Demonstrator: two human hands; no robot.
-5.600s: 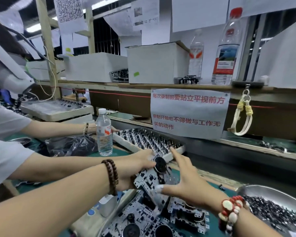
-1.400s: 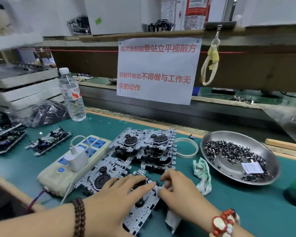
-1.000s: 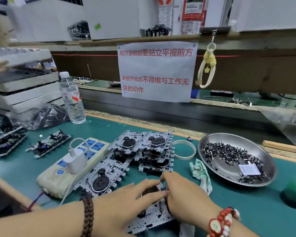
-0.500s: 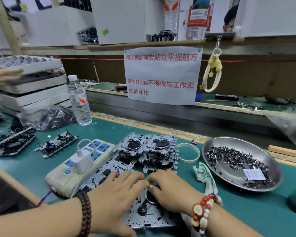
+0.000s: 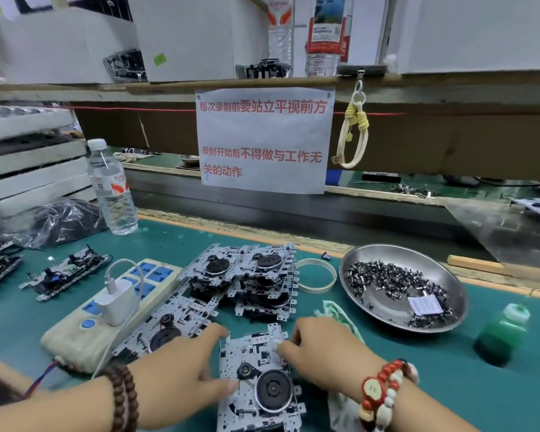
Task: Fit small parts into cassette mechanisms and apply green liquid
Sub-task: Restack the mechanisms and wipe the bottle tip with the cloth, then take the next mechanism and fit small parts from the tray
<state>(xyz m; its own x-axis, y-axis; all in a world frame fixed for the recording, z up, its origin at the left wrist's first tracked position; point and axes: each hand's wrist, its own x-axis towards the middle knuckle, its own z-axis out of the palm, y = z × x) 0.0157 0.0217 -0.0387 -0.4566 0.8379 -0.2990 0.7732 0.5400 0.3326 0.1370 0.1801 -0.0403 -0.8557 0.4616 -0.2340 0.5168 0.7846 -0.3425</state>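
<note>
Cassette mechanism [image 5: 259, 381], metal plate with a black round wheel, lies flat on the green table [image 5: 449, 385] at lower centre of the frame. Left hand [image 5: 181, 366], lower left, grips the plate's left edge, forefinger at the far corner and thumb at the near side beside a small black pulley. Right hand [image 5: 318, 347], lower centre-right, has curled fingers pinching at the plate's upper right edge; whether a small part sits between the fingertips cannot be told. Dark bead bracelet [image 5: 122, 397] on the left wrist; red and white bead bracelet [image 5: 384, 394] on the right. Stack of further mechanisms [image 5: 250, 275] at centre, just beyond the hands, with one more lying beside the left hand. Steel dish [image 5: 384, 304] holding small dark metal parts [image 5: 387, 279] and a white paper slip, right of centre. Bottle of green liquid [image 5: 502, 332] with white cap, far right, well apart from the hands. Pale ring [image 5: 315, 275] between stack and dish. White-green cloth [image 5: 337, 310] under and beyond the right hand. Power strip [image 5: 85, 332] with white charger plugged in, left of centre. Water bottle [image 5: 113, 188] upright at upper left. Printed paper notice [image 5: 262, 138] hangs at upper centre.
</note>
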